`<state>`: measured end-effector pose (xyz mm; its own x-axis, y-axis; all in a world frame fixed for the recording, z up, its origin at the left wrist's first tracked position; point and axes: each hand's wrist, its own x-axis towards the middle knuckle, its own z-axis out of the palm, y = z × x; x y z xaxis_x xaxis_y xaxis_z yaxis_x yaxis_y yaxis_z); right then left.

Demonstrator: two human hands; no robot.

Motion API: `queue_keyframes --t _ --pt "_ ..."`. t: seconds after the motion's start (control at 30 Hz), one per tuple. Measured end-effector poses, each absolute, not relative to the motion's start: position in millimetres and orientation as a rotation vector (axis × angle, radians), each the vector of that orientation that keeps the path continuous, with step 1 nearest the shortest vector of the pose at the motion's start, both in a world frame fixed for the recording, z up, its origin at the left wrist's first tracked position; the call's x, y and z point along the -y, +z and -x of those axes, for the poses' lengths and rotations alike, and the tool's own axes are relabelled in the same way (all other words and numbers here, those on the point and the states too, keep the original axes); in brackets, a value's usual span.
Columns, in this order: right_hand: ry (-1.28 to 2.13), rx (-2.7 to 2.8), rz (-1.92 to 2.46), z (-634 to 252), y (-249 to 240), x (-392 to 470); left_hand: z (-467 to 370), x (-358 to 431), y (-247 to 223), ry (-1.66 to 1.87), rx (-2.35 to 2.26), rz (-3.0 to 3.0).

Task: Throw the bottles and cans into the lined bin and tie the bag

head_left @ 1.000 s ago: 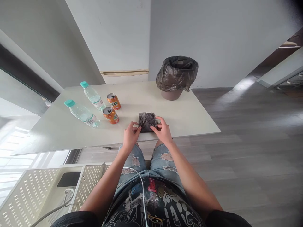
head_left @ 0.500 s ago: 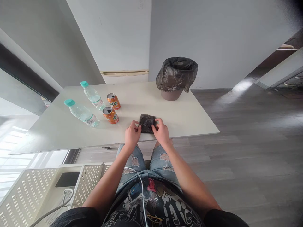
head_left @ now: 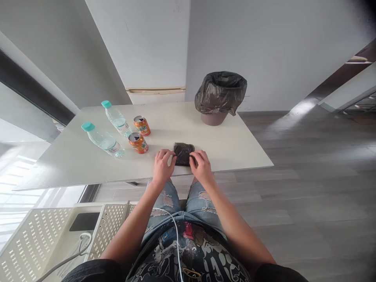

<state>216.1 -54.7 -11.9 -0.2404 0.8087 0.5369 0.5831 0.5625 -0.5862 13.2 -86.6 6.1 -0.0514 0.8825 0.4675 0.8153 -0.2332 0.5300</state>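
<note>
A small folded black plastic bag (head_left: pixel 183 154) lies on the white table (head_left: pixel 164 137) near its front edge. My left hand (head_left: pixel 164 164) pinches the bag's left side between thumb and fingers. On the opposite side, my right hand (head_left: pixel 201 164) pinches the right edge in the same way. The bag looks like a flat, roughly square bundle with a loose, thin upper rim.
To the left stand two orange soda cans (head_left: pixel 138 143) and two clear bottles with teal caps (head_left: pixel 105 141). A brown bin (head_left: pixel 214 118) lined with a black bag (head_left: pixel 219 96) is at the back right. A white perforated basket (head_left: pixel 38 235) sits lower left.
Both hands have shifted slightly on the bag's sides, with the fingers drawn a little back toward me. The bag stays in about the same spot; the view moved slightly.
</note>
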Motion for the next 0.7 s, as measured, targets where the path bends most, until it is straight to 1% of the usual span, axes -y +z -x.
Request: queue_keyframes --t 0.13,0.27,0.53,0.7 --pt "0.298 2.228 0.994 -218.5 -10.0 57.8 -1.7 89.2 5.9 0.917 -1.732 -2.270" --pt "0.311 2.374 1.003 -220.7 -10.7 53.3 6.5 91.5 -0.7 0.753 -1.660 -2.361" --pt "0.317 2.380 0.994 -229.9 -7.1 54.8 9.9 94.4 2.1 0.731 -1.674 -2.402" --pt "0.400 2.335 1.021 -238.8 -7.3 50.6 8.9 89.9 3.6 0.753 -1.599 -2.409"
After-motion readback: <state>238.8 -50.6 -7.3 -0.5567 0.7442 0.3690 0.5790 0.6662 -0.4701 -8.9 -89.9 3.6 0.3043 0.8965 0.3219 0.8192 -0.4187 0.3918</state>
